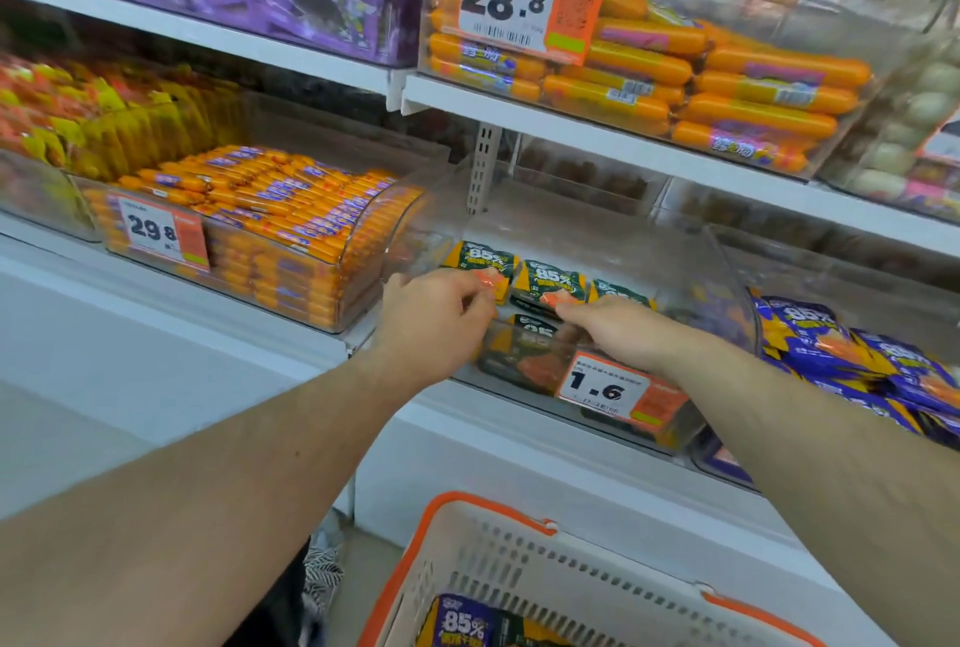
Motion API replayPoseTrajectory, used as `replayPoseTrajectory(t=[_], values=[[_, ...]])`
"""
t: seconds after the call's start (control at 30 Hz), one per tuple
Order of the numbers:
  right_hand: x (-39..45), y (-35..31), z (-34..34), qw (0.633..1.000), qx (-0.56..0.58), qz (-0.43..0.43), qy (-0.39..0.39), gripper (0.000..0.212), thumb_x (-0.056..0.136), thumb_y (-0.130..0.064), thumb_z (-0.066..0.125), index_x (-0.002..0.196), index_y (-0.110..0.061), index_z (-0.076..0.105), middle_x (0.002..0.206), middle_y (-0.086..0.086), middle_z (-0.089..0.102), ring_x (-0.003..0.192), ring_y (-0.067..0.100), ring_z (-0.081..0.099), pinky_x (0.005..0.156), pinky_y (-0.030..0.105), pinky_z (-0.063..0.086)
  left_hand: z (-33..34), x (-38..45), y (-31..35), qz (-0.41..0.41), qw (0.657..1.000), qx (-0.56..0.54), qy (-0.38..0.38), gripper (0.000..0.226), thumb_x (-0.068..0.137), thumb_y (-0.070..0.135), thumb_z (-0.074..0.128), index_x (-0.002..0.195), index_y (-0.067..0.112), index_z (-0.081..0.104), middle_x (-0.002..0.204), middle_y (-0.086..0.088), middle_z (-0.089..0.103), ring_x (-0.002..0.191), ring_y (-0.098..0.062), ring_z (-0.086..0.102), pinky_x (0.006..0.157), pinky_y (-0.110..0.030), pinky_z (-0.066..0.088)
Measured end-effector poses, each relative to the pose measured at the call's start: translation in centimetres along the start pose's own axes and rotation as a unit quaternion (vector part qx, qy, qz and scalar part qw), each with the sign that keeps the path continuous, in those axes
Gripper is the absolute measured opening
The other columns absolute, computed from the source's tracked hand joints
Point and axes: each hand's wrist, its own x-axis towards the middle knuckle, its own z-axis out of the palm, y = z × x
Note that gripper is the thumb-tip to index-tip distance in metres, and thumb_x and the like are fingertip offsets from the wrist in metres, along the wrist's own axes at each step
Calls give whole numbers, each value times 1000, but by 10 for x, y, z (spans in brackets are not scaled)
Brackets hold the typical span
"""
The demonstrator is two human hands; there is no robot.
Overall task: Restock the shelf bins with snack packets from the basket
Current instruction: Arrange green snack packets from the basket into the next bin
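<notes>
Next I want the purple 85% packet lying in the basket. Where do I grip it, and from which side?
Come straight down from above: the basket is open-topped with walls around the purple 85% packet. It lies flat, face up, so pinch its upper sealed edge, the end nearest the shelf, where the film looks thin. Its lower part is out of frame, and both hands are at the bin.

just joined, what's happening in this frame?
A person is restocking a store shelf. Both hands are in the clear bin tagged 1.6, arranging green packets. The left hand pinches the leftmost packet; the right hand rests on packets nearer the front. The bin holds only a few packets. Below, the basket has at least one packet left, so the job isn't finished.
</notes>
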Motion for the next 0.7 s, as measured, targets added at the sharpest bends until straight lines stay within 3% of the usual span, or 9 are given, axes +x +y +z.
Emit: replayPoseTrajectory(t=[0.07,0.13,0.23,0.3,0.37,0.57,0.7], values=[[6,-1,-2,1000,-22,1,-12,54,101,-54,38,113,-14,72,117,5,61,102,19,56,84,29,33,4,-1,1,2,1000,21,1,42,97,26,47,56,19,41,56,4,46,66,-16,46,80,-33,25],[10,-6,-1,998,-58,-1,-35,62,102,-53,38,117,0,66,143,9,52,126,26,52,92,29,35,7,-2,1,11,999,50,8,40,95,26,47,56,19,41,58,3,48,67,-17,47,76,-34,22],[26,-8,6,995,-84,-4,-53,62,103,-50,37,91,7,61,123,27,59,124,38,53,95,37,42,9,-3,1,15,997,73,12,35,94,27,47,60,16,48,59,3,51,68,-17,50,74,-35,21],[36,-7,8,993,-104,-15,-59,58,101,-49,44,114,4,64,134,25,55,128,38,48,105,45,41,9,-2,0,18,997,74,12,36,94,27,48,59,18,47,58,4,50,69,-17,51,77,-34,23],[42,-7,8,988,-136,-19,-70,54,96,-49,55,127,-5,62,137,15,55,124,31,53,105,45,44,10,-2,-1,25,997,75,13,37,94,28,48,58,20,45,58,5,48,68,-17,51,80,-35,25],[56,-6,9,986,-142,-18,-87,55,90,-37,67,136,-9,55,148,4,42,129,23,45,107,38,41,13,-1,-4,37,996,79,23,39,93,29,47,54,23,41,54,7,45,64,-16,48,79,-34,25],[63,-5,14,991,-109,-30,-72,53,85,-44,70,125,-11,62,135,6,55,122,25,51,104,43,45,15,-1,-2,37,995,88,32,35,85,38,35,63,23,57,63,7,59,68,-14,52,73,-33,18]])
